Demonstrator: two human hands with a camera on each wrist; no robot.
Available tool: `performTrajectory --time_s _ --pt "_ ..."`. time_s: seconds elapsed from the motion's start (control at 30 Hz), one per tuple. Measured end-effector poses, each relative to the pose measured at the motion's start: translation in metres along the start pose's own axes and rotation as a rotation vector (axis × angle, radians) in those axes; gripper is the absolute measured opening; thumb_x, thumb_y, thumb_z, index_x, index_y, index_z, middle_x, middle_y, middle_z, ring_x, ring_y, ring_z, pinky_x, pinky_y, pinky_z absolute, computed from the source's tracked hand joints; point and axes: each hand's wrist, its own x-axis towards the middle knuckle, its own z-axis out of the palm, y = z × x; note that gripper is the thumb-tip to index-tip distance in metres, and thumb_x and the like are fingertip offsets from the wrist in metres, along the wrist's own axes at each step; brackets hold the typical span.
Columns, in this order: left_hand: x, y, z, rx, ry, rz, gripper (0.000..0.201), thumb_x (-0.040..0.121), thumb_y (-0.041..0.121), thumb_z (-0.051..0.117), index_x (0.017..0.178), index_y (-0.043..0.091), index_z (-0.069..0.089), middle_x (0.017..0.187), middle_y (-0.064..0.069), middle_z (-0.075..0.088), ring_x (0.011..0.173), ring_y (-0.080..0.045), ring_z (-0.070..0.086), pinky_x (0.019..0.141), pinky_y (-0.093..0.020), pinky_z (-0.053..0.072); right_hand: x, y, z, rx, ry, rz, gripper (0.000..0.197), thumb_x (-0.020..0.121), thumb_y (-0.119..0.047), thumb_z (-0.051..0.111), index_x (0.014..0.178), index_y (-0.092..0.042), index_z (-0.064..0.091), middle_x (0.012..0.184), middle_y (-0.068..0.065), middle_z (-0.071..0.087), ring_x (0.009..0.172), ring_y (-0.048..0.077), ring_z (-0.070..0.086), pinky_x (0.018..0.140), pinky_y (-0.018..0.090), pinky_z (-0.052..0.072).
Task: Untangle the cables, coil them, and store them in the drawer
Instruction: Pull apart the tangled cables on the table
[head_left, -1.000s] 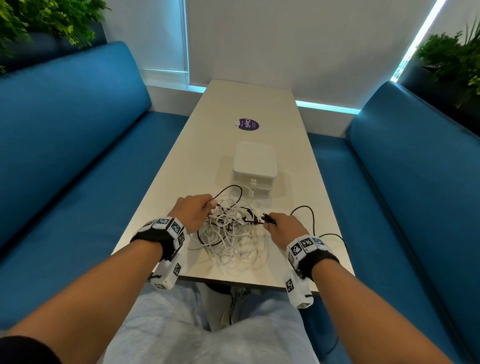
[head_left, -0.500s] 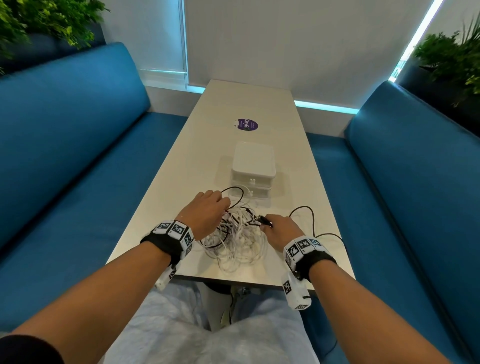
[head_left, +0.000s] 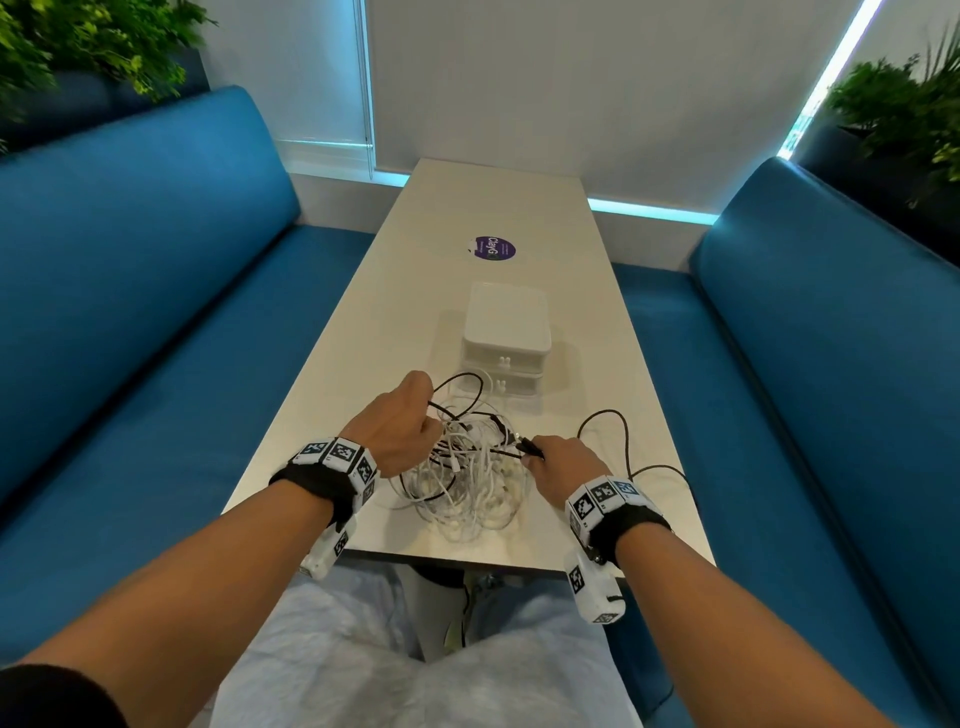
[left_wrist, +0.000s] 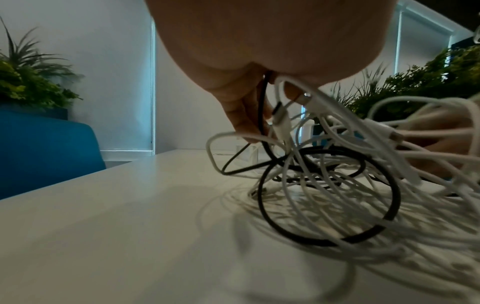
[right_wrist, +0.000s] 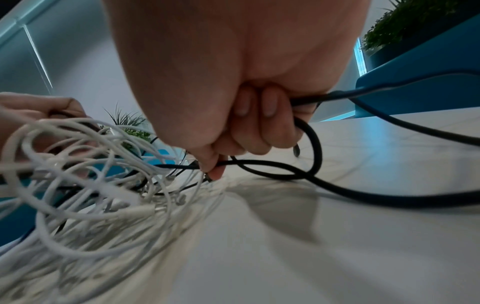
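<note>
Cable tangle (head_left: 467, 467) is crowding near worktop (head_left: 395, 291) centre; drawer unit (head_left: 506, 338) is standing just behind; far end lying open.

tangled white and black cables (head_left: 467, 467), closed drawer (head_left: 505, 361)

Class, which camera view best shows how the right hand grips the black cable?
The right wrist view: the right hand fills it, fingers curled round the black cable. The head view shows only the back of the hand, with the cable looping off to its right. The left wrist view shows only a blurred part behind the white cables.
</note>
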Motion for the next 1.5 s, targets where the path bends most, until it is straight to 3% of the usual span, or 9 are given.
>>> performTrajectory --time_s 0.17,0.53,0.67,0.73,0.87,1.0,1.17,1.3,1.5 --pt "0.012 -0.003 0.0 0.101 0.039 0.023 0.042 0.101 0.052 0.037 0.075 0.02 0.038 0.078 0.003 0.044 0.068 -0.022 0.047 0.062 -0.036 0.035 -0.001 0.002 0.002 -0.01 0.002 0.0 0.021 0.099 -0.04 0.044 0.093 -0.023 0.056 0.093 0.003 0.063 0.084 0.027 0.062 0.074 0.037 0.054" --pt "0.018 -0.01 0.002 0.051 0.176 0.011 0.006 0.101 0.018 0.051 0.098 0.019 0.045 0.094 -0.002 0.06 0.063 -0.028 0.065 0.066 -0.045 0.052 -0.003 0.001 -0.002 -0.033 0.013 -0.004 0.023 0.1 -0.039 0.045 0.1 -0.02 0.059 0.096 0.004 0.064 0.087 0.028 0.062 0.073 0.035 0.052" --pt "0.014 -0.006 -0.004 -0.099 0.151 -0.048 0.049 0.091 -0.007 0.046 0.124 0.029 0.046 0.097 0.003 0.061 0.056 -0.016 0.066 0.053 -0.026 0.046 -0.003 0.0 -0.001 -0.023 0.009 -0.017 0.021 0.099 -0.037 0.045 0.096 -0.021 0.057 0.095 0.003 0.064 0.087 0.027 0.062 0.074 0.036 0.052" --pt "0.016 -0.004 -0.004 -0.052 0.106 -0.035 0.067 0.085 -0.011 0.048 0.135 0.033 0.045 0.106 0.001 0.063 0.076 -0.02 0.068 0.064 -0.031 0.053 -0.003 -0.001 -0.001 -0.034 0.006 -0.027 0.022 0.1 -0.036 0.045 0.1 -0.019 0.059 0.099 0.003 0.064 0.091 0.027 0.061 0.074 0.035 0.05" --pt "0.021 -0.001 -0.001 0.192 0.075 0.083 0.036 0.093 0.011 0.05 0.122 0.028 0.063 0.142 -0.001 0.043 0.107 -0.028 0.057 0.092 -0.041 0.046 -0.001 -0.002 0.001 -0.037 0.005 -0.035 0.024 0.1 -0.036 0.045 0.105 -0.019 0.061 0.104 0.003 0.064 0.096 0.027 0.061 0.072 0.033 0.046" --pt "0.027 0.018 -0.001 0.317 0.11 0.264 0.029 0.097 0.025 0.043 0.113 0.025 0.068 0.13 0.006 0.057 0.12 -0.017 0.048 0.104 -0.038 0.029 -0.002 -0.003 0.001 -0.04 0.012 -0.045 0.023 0.099 -0.035 0.046 0.106 -0.019 0.062 0.104 0.004 0.065 0.095 0.028 0.062 0.072 0.034 0.047" --pt "0.042 0.037 0.001 0.514 -0.132 0.377 0.044 0.096 0.008 0.045 0.134 0.03 0.055 0.138 0.009 0.056 0.123 -0.019 0.051 0.099 -0.039 0.032 -0.004 -0.004 0.001 -0.044 0.023 -0.052 0.023 0.099 -0.035 0.046 0.105 -0.019 0.062 0.101 0.002 0.065 0.092 0.027 0.062 0.071 0.034 0.049" --pt "0.048 0.042 0.004 0.792 -0.246 0.394 0.071 0.092 0.009 0.048 0.154 0.031 0.02 0.141 0.001 0.053 0.122 -0.027 0.046 0.102 -0.041 0.033 -0.006 -0.004 -0.001 -0.04 0.026 -0.061 0.023 0.099 -0.035 0.046 0.105 -0.02 0.062 0.101 0.001 0.064 0.092 0.026 0.062 0.071 0.033 0.048" --pt "0.054 0.038 0.005 0.77 -0.289 0.293 0.024 0.097 0.024 0.05 0.116 0.015 0.062 0.117 -0.007 0.062 0.115 -0.028 0.051 0.085 -0.038 0.045 -0.007 -0.003 -0.003 -0.036 0.028 -0.067 0.024 0.1 -0.036 0.045 0.106 -0.02 0.062 0.1 0.003 0.064 0.09 0.027 0.061 0.067 0.032 0.044"
